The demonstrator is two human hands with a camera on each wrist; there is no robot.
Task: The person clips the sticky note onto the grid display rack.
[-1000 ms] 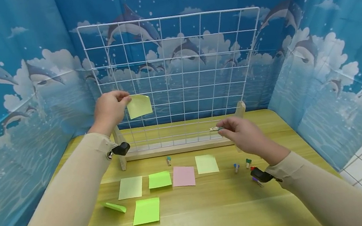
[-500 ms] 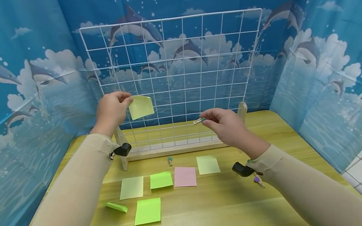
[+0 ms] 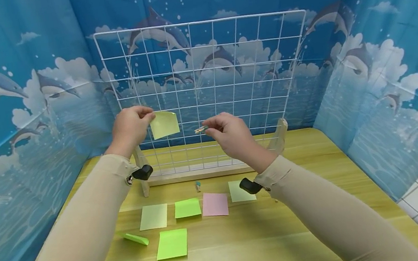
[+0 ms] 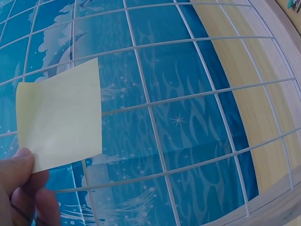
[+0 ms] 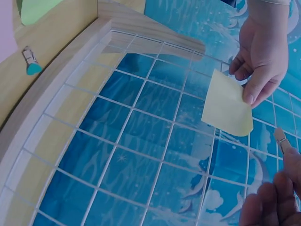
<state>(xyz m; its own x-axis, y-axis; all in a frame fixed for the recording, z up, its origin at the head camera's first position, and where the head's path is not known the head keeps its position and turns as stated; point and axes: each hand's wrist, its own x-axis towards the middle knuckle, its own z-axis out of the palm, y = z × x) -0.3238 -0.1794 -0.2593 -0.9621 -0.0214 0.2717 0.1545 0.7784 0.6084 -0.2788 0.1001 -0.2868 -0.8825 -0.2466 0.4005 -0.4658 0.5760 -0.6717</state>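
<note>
My left hand (image 3: 132, 126) pinches a pale yellow sticky note (image 3: 164, 124) by its upper left corner, in front of the left part of a white wire grid (image 3: 222, 85). In the left wrist view the note (image 4: 66, 117) overlaps the wires, thumb on its front. To the right of the note, my right hand (image 3: 232, 136) pinches a small wooden clothespin (image 3: 199, 130) with a green piece at its finger end. The clothespin tip points left toward the note, a short gap apart. In the right wrist view the clothespin (image 5: 281, 139) sticks up from the thumb and fingertips.
Below the grid's wooden base (image 3: 199, 174) lie another clothespin (image 3: 198, 186), a pink note (image 3: 214, 204), bright green notes (image 3: 172, 244) and pale ones (image 3: 153, 217). A folded green note (image 3: 136, 239) is at the left. Dolphin-print curtains (image 3: 7, 111) surround the table.
My right hand has moved left and up with the clothespin, from the grid's right side toward the pale yellow note. The left hand keeps its hold, nearly still.
</note>
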